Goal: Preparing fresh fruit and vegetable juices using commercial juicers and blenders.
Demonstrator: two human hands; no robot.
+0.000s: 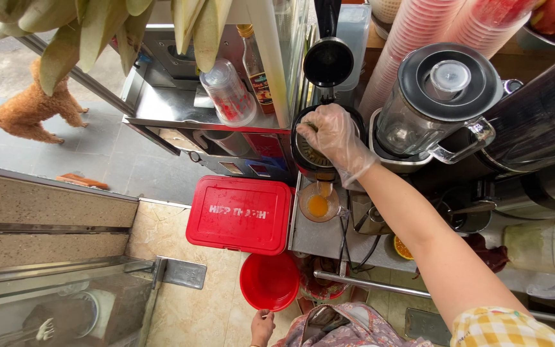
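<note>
Outstretched, the gloved right hand [334, 138] presses fruit into the juicer [319, 151]; left hand [262, 324] hangs loosely curled, empty.

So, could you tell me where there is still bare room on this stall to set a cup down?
Bare steel counter shows below the juice cup, beside the red box lid, which is flat too. The steel shelf left of the plastic bottle is bare. It is crowded around the right hand on the juicer, by the blender and cup stacks.

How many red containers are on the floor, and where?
2: a red box with lid beside the counter, and a round red bucket just below it, near the left hand. Others may be hidden.
</note>
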